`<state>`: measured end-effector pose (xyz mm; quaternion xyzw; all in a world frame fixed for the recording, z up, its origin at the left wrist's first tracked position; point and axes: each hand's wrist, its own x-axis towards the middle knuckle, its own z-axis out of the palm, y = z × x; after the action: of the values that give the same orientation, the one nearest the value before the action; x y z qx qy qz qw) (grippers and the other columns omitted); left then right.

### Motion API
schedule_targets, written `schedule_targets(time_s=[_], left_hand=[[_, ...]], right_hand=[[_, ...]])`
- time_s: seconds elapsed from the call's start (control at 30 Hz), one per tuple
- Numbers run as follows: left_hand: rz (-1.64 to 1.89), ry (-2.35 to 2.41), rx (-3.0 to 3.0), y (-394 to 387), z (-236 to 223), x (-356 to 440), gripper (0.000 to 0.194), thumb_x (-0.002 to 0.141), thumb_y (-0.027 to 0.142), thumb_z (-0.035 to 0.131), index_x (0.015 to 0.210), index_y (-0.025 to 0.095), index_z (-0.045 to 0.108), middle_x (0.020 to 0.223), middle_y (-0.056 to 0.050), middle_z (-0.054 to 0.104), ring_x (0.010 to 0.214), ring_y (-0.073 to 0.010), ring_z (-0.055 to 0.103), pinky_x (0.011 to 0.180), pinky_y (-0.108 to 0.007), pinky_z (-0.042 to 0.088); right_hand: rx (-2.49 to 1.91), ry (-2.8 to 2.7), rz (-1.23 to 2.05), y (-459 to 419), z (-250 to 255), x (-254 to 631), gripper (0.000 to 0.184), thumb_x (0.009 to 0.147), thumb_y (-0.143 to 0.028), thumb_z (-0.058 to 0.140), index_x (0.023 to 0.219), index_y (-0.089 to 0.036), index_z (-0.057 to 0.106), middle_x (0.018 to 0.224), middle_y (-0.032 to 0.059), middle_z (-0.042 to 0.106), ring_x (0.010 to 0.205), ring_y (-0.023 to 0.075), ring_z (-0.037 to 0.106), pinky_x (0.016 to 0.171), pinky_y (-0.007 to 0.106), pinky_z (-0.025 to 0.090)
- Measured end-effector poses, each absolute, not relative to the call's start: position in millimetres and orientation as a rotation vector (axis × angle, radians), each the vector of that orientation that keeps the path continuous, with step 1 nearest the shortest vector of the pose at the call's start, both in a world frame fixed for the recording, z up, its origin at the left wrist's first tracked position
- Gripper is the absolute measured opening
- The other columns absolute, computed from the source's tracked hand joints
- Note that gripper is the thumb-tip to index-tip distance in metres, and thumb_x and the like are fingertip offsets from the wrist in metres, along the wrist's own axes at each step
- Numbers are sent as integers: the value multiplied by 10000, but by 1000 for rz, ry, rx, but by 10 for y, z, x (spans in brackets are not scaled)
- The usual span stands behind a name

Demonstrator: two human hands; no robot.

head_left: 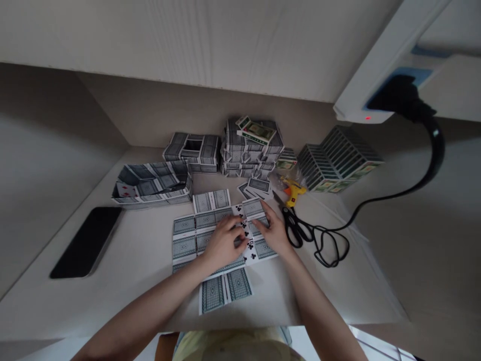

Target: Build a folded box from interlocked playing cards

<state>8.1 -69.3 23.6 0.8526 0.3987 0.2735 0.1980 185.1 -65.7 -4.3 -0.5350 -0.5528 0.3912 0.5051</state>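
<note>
A flat panel of playing cards (185,246), joined edge to edge with patterned backs up, lies in front of me. Its right part is a strip of cards with club faces (251,246) showing beside card backs. My left hand (225,241) rests on the panel, fingers bent and apart, fingertips by the club faces. At the right edge my right hand (276,231) grips a face-down playing card (252,207), thumb on top and forefinger along its side. Card flaps (226,291) stick out at the near side, and others (211,200) at the far side.
Left are a phone (87,241) and an open card box (152,200). Behind stand card boxes (252,158), one more with a window (203,163), and stacked card packs (338,160). Loose cards (258,186), scissors (295,228), a yellow glue gun (293,191) and its cord (330,263) lie right.
</note>
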Motion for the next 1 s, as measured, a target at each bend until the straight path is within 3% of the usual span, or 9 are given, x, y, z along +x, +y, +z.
schedule_targets(time_s=[0.4, 0.63, 0.73, 0.83, 1.0], left_hand=[[790, 1074, 2391, -683, 245, 82, 73, 703, 212, 578, 632, 200, 565, 1085, -44, 568, 1069, -211, 490, 1000, -450, 315], [739, 1176, 2358, -713, 315, 89, 75, 751, 249, 537, 693, 208, 559, 1055, -14, 595, 1147, -226, 428, 1023, -566, 89], [755, 1191, 2336, -690, 294, 81, 48, 757, 211, 518, 769, 219, 564, 1065, -23, 579, 1144, -220, 422, 1025, -544, 120], [833, 1260, 2305, -653, 251, 68, 112, 754, 166, 496, 843, 208, 550, 1093, -52, 536, 1125, -214, 424, 1001, -471, 250], [702, 1432, 2307, -571, 269, 72, 300, 685, 129, 547, 978, 187, 520, 1164, -95, 478, 1108, -284, 405, 879, -459, 377]], right_hand=[[-1334, -1306, 969, -616, -90, 1866, 610, 697, -282, 607, 1267, -190, 411, 1201, 75, 545, 1067, 214, 533, 951, 378, 396], [-1434, -1262, 949, -642, -108, 1878, 550, 721, -284, 564, 1247, -187, 436, 1161, 66, 577, 1060, 222, 539, 946, 402, 395], [-1411, -1260, 943, -643, -130, 1881, 548, 724, -292, 563, 1245, -186, 434, 1188, 67, 557, 1074, 216, 530, 959, 391, 385], [-1377, -1242, 965, -639, -147, 1876, 563, 730, -305, 564, 1259, -190, 409, 1193, 75, 551, 1079, 217, 527, 956, 399, 390], [-1349, -1254, 985, -647, -126, 1858, 572, 738, -321, 562, 1272, -210, 391, 1205, 72, 541, 1100, 221, 510, 958, 411, 388]])
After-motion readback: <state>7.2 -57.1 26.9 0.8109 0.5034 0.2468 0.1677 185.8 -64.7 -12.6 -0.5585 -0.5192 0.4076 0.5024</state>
